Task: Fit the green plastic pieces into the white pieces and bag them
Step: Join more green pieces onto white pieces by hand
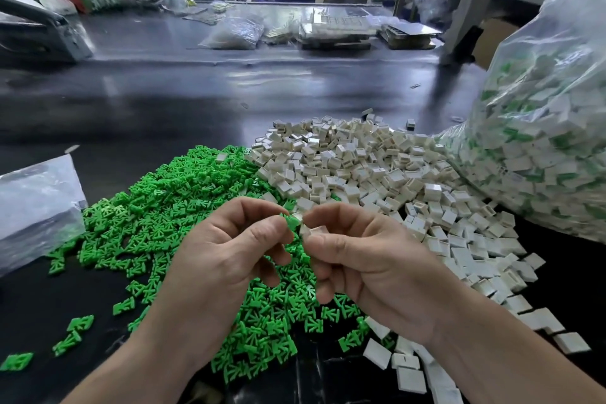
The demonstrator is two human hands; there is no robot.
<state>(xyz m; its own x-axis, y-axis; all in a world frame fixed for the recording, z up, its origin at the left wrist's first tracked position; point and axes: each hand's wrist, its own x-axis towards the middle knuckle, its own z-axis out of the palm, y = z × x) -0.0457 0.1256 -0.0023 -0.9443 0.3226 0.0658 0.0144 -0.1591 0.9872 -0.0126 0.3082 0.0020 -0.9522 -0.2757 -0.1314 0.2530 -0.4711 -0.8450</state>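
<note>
Only the head cam to go on, so here's what I get from it. I've got the left hand (236,249) pinching one green piece (290,221) between thumb and fingertips. The right hand (370,259) is pinching a white piece (310,229) the same way. The two parts touch right in the middle, held up above the heaps. Can't tell how far in the green one sits, the fingers cover the joint.

The green heap (183,207) lies on the dark table (196,102) front-left. The white heap (360,167) is just beside it on the right, and their edges mix a bit. A big clear bag (551,141) of finished ones slumps against the white heap at far right, and a flat clear bag (36,203) lies at the left by the green heap.

My guess on handling: these are tiny, featherlight, stiff moulded bits, smooth enough to squirt out of a pinch. The green prongs look thin, so I'd hold that one by its flat body and leave the prongs free. I'd take the white one by its two flat faces, open slot toward the green, and push gently and straight
</note>
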